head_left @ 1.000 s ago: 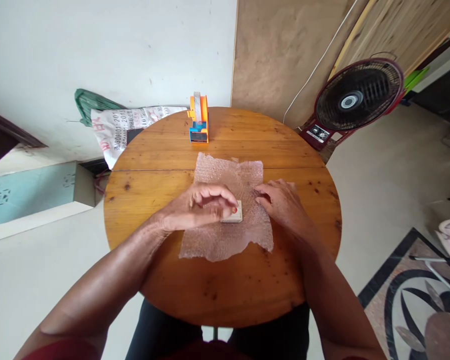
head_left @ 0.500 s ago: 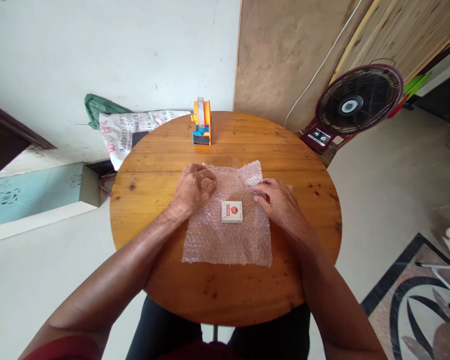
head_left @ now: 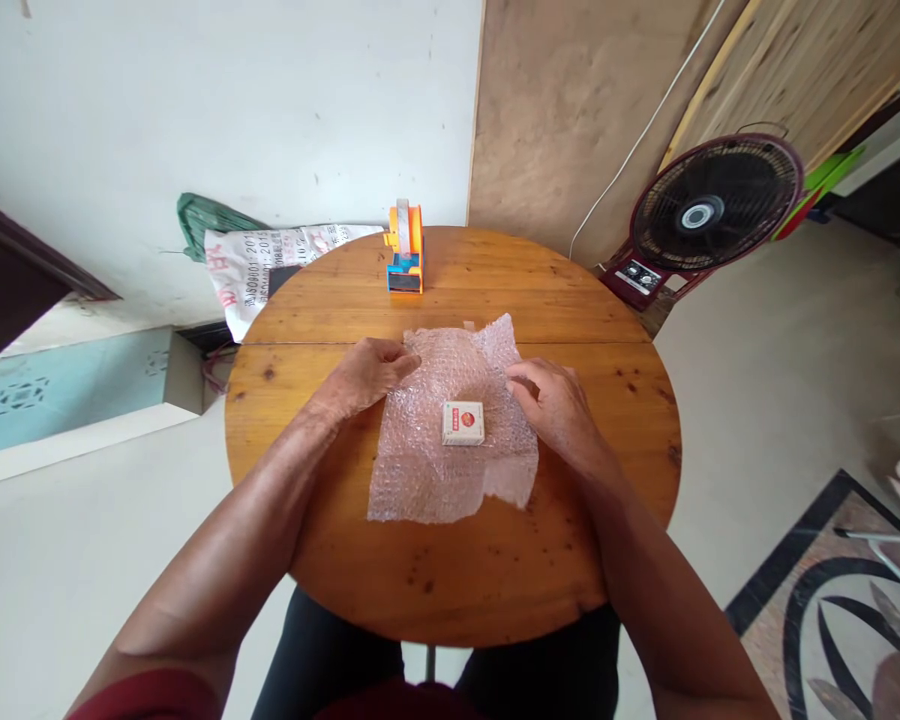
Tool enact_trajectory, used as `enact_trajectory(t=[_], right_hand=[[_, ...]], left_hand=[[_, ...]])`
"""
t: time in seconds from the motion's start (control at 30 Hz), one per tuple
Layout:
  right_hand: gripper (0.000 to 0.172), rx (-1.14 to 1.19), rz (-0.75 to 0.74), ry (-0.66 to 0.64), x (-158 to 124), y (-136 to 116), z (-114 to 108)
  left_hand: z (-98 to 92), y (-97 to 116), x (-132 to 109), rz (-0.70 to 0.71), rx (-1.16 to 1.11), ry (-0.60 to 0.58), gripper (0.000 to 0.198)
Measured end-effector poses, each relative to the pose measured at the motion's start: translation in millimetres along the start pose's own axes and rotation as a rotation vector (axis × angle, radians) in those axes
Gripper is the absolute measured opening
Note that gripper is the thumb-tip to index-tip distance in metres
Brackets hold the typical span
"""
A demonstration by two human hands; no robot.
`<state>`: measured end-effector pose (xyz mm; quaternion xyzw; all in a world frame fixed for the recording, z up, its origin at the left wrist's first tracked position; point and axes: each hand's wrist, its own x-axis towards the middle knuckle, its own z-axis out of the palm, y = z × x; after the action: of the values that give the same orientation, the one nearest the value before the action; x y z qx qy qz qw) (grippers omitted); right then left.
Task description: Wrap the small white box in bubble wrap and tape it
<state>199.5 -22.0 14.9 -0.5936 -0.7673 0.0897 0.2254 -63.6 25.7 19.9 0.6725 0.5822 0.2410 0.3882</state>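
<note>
Clearly, the print on my small off-white carton (head_left: 463, 423) is too tiny to read beyond a round red emblem and a red strip, and my left fingertips are partly lost behind my own knuckles. My upper arms run out of the frame, a dark red sleeve (head_left: 150, 695) just showing on the left. My left hand (head_left: 367, 377), palm down and knuckles bent, pinches the upper left edge of the bubble wrap (head_left: 450, 480). My right hand (head_left: 559, 405) curls inward, thumb and forefinger meeting the sheet's right edge; whether they grip it, I cannot tell. The carton lies flat between my hands, near the middle of the pinkish, glossy, pimpled plastic, whose near edge is ragged and far right corner sticks up. Under it spreads the round, knotty wooden table (head_left: 435, 590), an orange-and-blue tape dispenser (head_left: 405, 245) standing near its far rim.
</note>
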Motion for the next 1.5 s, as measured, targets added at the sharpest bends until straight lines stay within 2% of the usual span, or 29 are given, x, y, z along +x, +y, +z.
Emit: enact_trajectory(t=[0.07, 0.2, 0.33, 0.43, 0.53, 0.63, 0.7, 0.83, 1.03, 1.17, 1.27, 1.37, 1.43, 1.5], right_hand=[[0.021, 0.01, -0.005, 0.013, 0, 0, 1], [0.022, 0.023, -0.005, 0.03, 1, 1, 2], [0.023, 0.028, -0.002, 0.037, 1, 1, 2], [0.022, 0.04, -0.007, 0.042, 1, 1, 3], [0.022, 0.057, -0.018, 0.053, 1, 2, 5], [0.023, 0.052, -0.01, 0.052, 2, 3, 6], [0.025, 0.038, -0.002, 0.049, 3, 3, 7], [0.027, -0.017, 0.014, 0.014, 3, 3, 9], [0.032, -0.253, 0.038, -0.094, 1, 0, 9], [0.033, -0.339, 0.019, -0.096, 0, 0, 8], [0.033, -0.362, 0.014, -0.09, -1, 0, 9], [0.033, -0.37, 0.006, -0.085, -1, 0, 9], [0.034, -0.369, 0.003, -0.088, -1, 0, 10], [0.034, -0.368, 0.004, -0.093, 0, 1, 10]], left_hand=[[-0.8, 0, 0, 0.005, -0.044, -0.026, 0.037], [-5.4, 1, 0, -0.025, -0.039, 0.014, 0.037], [-9.4, -2, 2, -0.075, -0.152, -0.12, 0.032], [-7.2, -5, 4, -0.039, -0.213, -0.165, 0.032], [-2.0, -4, 3, 0.009, -0.181, -0.086, 0.035], [2.4, 0, 2, -0.012, -0.111, 0.04, 0.033], [3.9, 2, 2, -0.024, -0.104, 0.082, 0.031], [5.2, 3, 3, -0.024, -0.061, 0.106, 0.028], [5.7, 7, 2, -0.033, 0.133, 0.125, 0.023], [6.3, 7, 2, -0.037, 0.31, 0.101, 0.022], [10.6, 1, 3, 0.021, 0.443, 0.166, 0.02], [17.1, -7, 4, 0.174, 0.503, 0.348, 0.018], [20.2, -9, 4, 0.312, 0.469, 0.436, 0.017], [21.7, -7, 2, 0.446, 0.359, 0.454, 0.017]])
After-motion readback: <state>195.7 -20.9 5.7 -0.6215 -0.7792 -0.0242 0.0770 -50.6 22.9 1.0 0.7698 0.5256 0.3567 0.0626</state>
